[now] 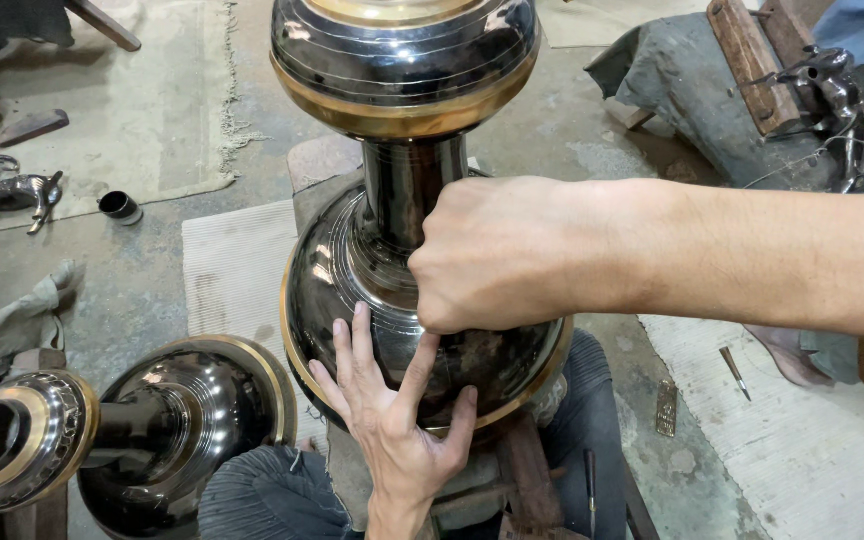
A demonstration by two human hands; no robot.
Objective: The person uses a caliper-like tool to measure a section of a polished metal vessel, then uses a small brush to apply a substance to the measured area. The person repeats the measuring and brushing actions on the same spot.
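The left hand lies flat, fingers spread, on the lower belly of a big black vase with brass bands, which stands upright at centre on a block between the person's knees. The right hand reaches in from the right, curled into a fist against the vase's shoulder at the base of its neck; whether it grips a tool I cannot tell. A second vase lies on its side at lower left. A chisel lies on the floor at right. Farther off, a metal animal figure and a small ring sit at left, a dark metal figure on wood at upper right.
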